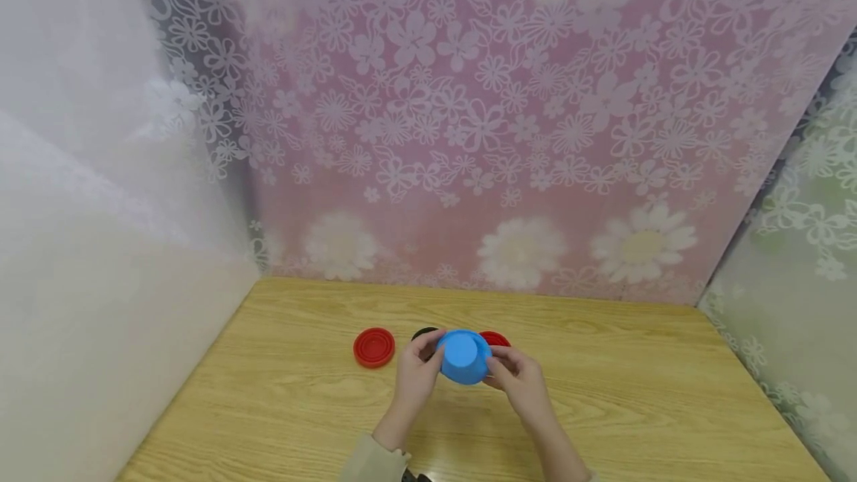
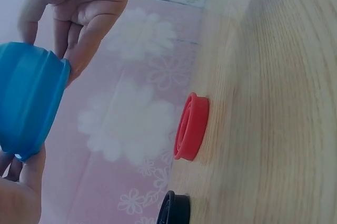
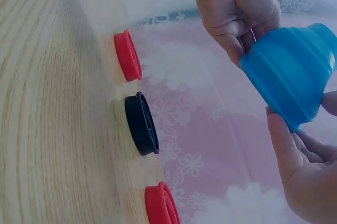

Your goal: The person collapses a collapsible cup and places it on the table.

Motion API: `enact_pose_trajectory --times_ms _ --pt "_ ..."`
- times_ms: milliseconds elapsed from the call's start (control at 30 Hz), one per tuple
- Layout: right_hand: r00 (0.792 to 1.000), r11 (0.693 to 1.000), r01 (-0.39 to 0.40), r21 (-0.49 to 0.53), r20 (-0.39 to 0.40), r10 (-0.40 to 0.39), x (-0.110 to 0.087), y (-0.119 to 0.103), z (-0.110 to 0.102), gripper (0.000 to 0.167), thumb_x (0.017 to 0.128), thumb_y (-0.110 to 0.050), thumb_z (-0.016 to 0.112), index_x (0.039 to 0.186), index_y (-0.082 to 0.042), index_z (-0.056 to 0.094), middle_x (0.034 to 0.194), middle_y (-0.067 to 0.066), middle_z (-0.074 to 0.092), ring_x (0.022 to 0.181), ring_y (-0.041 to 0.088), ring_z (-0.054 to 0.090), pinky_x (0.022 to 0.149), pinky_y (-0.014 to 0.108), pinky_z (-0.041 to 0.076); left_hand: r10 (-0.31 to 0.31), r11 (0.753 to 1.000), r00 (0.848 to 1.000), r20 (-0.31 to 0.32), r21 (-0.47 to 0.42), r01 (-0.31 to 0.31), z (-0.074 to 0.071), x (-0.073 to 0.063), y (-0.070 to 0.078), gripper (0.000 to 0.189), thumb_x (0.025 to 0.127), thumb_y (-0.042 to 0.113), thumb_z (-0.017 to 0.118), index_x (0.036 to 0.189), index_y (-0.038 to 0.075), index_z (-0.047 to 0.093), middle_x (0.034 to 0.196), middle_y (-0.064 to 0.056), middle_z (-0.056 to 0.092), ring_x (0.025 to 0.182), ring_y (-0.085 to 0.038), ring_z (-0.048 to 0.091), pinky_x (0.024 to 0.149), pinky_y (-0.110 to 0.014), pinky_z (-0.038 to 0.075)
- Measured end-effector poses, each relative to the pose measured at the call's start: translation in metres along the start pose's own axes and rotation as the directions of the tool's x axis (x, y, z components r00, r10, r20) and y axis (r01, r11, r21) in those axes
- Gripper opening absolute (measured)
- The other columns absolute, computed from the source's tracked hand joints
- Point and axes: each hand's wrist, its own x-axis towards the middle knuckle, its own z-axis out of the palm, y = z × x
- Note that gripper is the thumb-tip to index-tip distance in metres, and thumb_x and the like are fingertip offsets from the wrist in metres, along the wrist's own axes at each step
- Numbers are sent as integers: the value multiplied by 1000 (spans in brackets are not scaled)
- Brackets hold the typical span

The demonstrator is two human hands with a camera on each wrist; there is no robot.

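Observation:
A blue collapsible silicone cup (image 1: 462,355) is held up over the table, drawn out into stepped, tapering rings. Its narrow base faces the head camera, and the wide rim points down and away. My left hand (image 1: 416,374) pinches the rim on the left side between thumb and fingers. On the opposite side my right hand (image 1: 525,387) grips the rim likewise. The right wrist view shows the stepped side of the cup (image 3: 295,71) between both hands. What lies inside the cup is hidden.
On the wooden table (image 1: 301,415) a flat red ringed disc (image 1: 373,348) lies to the left. A black disc (image 3: 141,124) and a second red disc (image 2: 191,126) sit behind the hands, partly covered in the head view. Flowered curtains (image 1: 469,132) stand behind and beside.

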Motion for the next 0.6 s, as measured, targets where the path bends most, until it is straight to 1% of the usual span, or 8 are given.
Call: enact_pose_trajectory --times_ms 67,167,233,300,400,467,533,600 --pt "1000 1000 -8 17 16 8 0 0 0 26 85 0 54 108 13 53 97 22 58 85 27 61 68 34 51 -4 1000 1000 -15 2 4 0 0 0 22 83 -4 56 104 -12 57 95 -20 59 83 -19 57 71 -21 46" --pt "1000 1000 -21 3 9 21 0 2 0 25 84 1 55 107 11 54 95 20 59 83 24 61 68 32 51 -8 1000 1000 -13 -1 8 1 -1 1 22 83 -3 57 104 -11 58 95 -20 59 81 -16 57 71 -22 47" --pt "1000 999 -25 -28 -5 25 0 3 1 25 84 0 56 107 10 55 94 18 59 81 23 61 69 33 51 -17 1000 1000 -7 -2 17 2 -2 2 22 83 -2 57 104 -10 58 95 -20 60 80 -15 57 71 -21 47" --pt "999 997 -21 -71 -31 19 1 4 2 24 85 -2 56 107 8 55 93 16 59 80 22 61 69 32 51 -37 999 999 14 -15 37 1 -2 2 23 84 0 57 105 -9 58 97 -19 59 82 -16 57 72 -22 47" --pt "996 991 -15 -133 -91 3 2 5 3 25 86 -4 55 108 8 54 94 17 59 79 22 60 70 32 51 -68 995 994 88 -66 74 0 -4 1 28 85 1 55 111 -10 54 104 -21 57 89 -22 57 73 -24 49" --pt "990 986 -14 -169 -139 -10 2 5 3 25 87 -5 53 108 9 54 94 18 59 80 22 60 68 30 51 -90 987 984 155 -117 109 -1 -5 0 33 86 0 54 117 -11 49 109 -23 54 95 -25 56 74 -27 49" --pt "983 982 -18 -187 -181 -16 3 5 4 25 87 -5 53 108 9 55 94 18 60 79 22 60 67 29 51 -103 978 973 208 -159 137 -1 -5 -1 37 86 -2 52 121 -12 44 113 -25 51 97 -26 55 74 -29 49" --pt "979 980 -19 -197 -201 -21 3 6 5 24 87 -4 54 107 9 56 93 19 60 78 22 61 66 28 51 -97 976 969 226 -171 137 -1 -5 -2 39 85 -4 52 122 -12 43 113 -26 50 96 -26 55 74 -30 49"
